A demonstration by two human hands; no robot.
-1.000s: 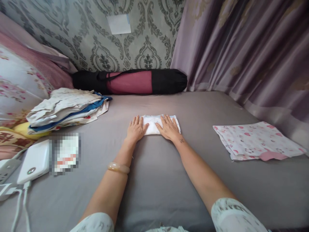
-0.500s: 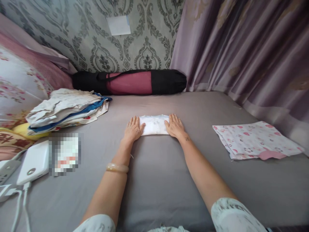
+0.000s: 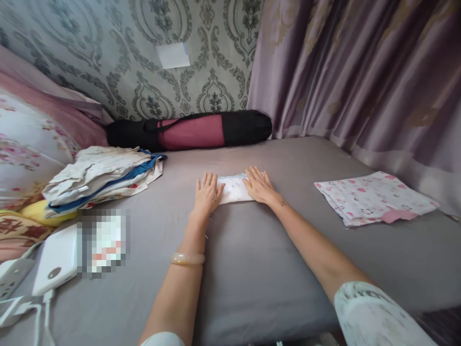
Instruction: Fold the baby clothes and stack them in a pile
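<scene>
A small folded white cloth (image 3: 236, 189) with faint markings lies flat on the grey bed sheet (image 3: 252, 259). Over its left end rests my left hand (image 3: 209, 192), fingers stretched out and spread, the thumb on the cloth. My right hand (image 3: 260, 185) lies flat across the right end with its fingers extended, hiding that end. Neither hand grips the cloth. To the right is a folded white cloth with pink prints (image 3: 370, 197), apart from both hands.
A pile of folded clothes (image 3: 104, 175) is at the left, by a floral pillow (image 3: 21, 144). Nearer are a white power bank (image 3: 57, 259), cables and a power strip (image 3: 14, 278). A long black and maroon bag (image 3: 194, 132) lies along the wall; a curtain (image 3: 324, 62) hangs right.
The view has tilted and turned slightly. My right hand has slid inward over more of the small cloth's right end, its fingers spreading; my left hand stays on the left end.
</scene>
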